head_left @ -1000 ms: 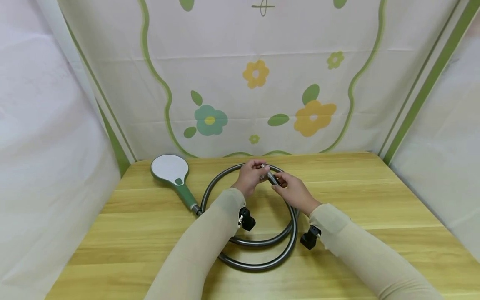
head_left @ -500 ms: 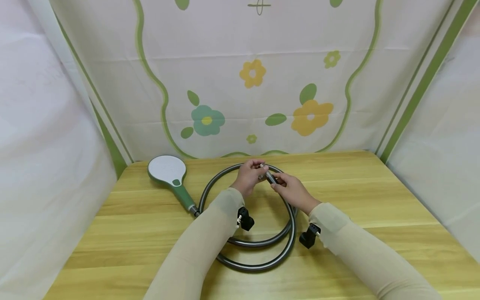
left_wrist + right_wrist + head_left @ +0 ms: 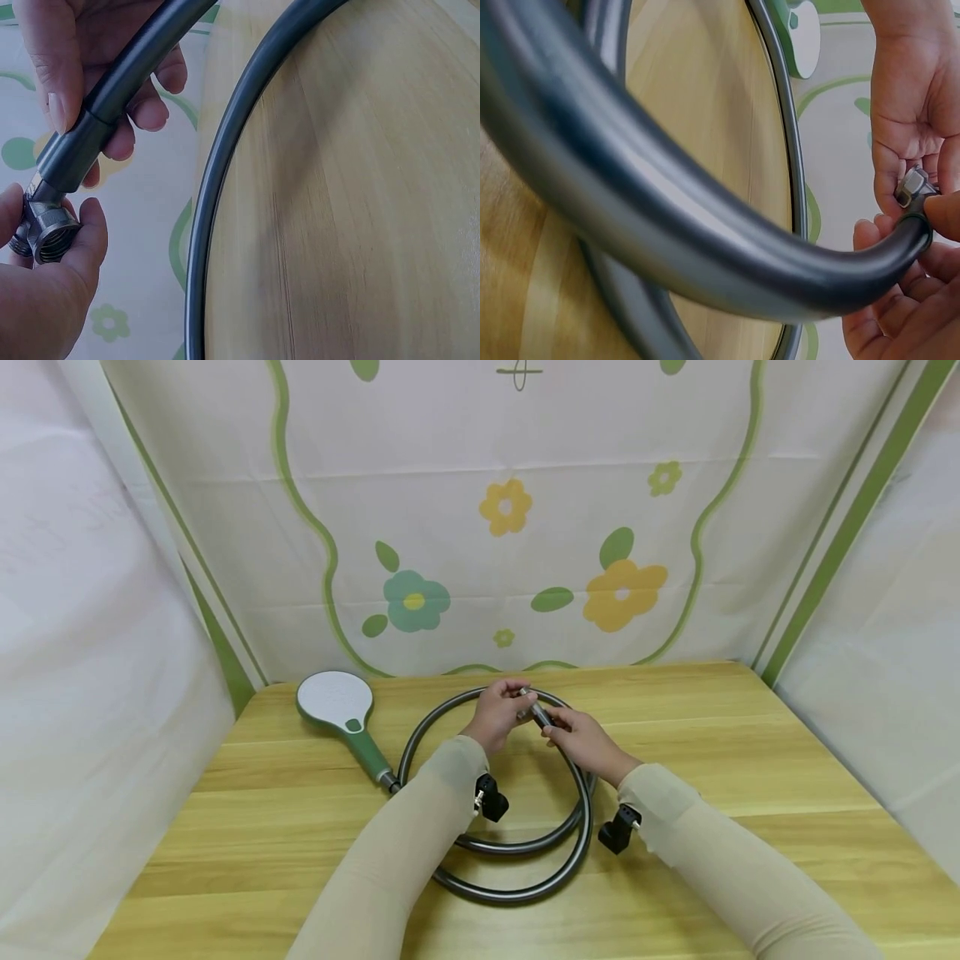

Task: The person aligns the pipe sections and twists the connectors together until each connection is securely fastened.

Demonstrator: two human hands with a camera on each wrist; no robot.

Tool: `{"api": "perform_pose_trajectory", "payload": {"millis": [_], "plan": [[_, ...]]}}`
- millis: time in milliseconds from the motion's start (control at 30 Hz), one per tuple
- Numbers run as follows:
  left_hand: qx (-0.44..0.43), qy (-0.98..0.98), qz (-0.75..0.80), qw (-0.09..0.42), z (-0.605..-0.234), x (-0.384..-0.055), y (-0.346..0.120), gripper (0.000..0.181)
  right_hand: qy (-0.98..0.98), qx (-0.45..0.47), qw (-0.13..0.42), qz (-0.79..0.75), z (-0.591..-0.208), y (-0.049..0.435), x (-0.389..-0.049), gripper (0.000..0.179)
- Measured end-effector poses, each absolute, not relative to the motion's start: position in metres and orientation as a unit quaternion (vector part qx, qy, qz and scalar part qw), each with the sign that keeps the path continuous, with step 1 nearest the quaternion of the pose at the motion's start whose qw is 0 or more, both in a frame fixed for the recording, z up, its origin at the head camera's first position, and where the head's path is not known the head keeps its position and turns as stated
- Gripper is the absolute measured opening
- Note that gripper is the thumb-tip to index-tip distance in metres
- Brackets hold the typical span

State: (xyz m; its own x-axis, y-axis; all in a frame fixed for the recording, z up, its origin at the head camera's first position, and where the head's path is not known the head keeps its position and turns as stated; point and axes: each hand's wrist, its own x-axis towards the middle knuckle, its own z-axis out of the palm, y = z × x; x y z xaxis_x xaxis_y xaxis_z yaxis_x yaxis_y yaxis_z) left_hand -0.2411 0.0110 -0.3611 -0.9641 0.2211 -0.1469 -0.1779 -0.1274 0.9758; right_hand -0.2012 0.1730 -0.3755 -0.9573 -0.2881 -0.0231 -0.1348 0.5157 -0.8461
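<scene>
A dark grey shower hose [image 3: 517, 893] lies looped on the table, one end joined to a green-handled shower head [image 3: 335, 702] with a white face. My left hand [image 3: 495, 717] pinches a small metal fitting [image 3: 56, 232] with a threaded opening, between thumb and fingers. At the raised hose end, my right hand [image 3: 588, 743] grips the dark sleeve [image 3: 75, 154], thumb on one side and fingers beneath. Fitting and sleeve meet end to end between the two hands. The left wrist view shows the fitting's open threads; how far it sits in the sleeve is hidden.
The wooden table [image 3: 750, 860] carries the hose loops below both forearms. Behind it hangs a flowered cloth [image 3: 450, 527], and pale cloth walls stand at both sides. The shower head lies at the table's back left.
The head view has shifted slightly. My right fingers have moved a little on the sleeve, while my left hand keeps its hold on the fitting.
</scene>
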Motion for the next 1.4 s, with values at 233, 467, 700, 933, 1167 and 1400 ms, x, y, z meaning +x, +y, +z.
{"api": "perform_pose_trajectory", "payload": {"millis": [233,467,700,933,1167,1400], "plan": [[0.013,0.651,0.748,0.126,-0.363,-0.243,0.012,0.029,0.867,-0.126,0.080,-0.475,-0.374,0.173,-0.203,0.036],[0.006,0.650,0.749,0.124,-0.362,-0.244,0.013,0.028,0.868,-0.120,0.081,-0.475,-0.375,0.175,-0.203,0.036],[0.004,0.647,0.752,0.127,-0.362,-0.245,0.013,0.029,0.881,-0.114,0.054,-0.457,-0.379,0.175,-0.202,0.055],[0.001,0.653,0.745,0.137,-0.346,-0.236,0.011,0.031,0.888,-0.112,0.027,-0.445,-0.380,0.175,-0.201,0.064],[-0.001,0.654,0.744,0.137,-0.334,-0.226,0.009,0.030,0.896,-0.115,0.011,-0.428,-0.377,0.175,-0.197,0.058],[0.004,0.649,0.748,0.141,-0.358,-0.245,0.010,0.033,0.897,-0.110,0.007,-0.427,-0.378,0.173,-0.195,0.047]]}}
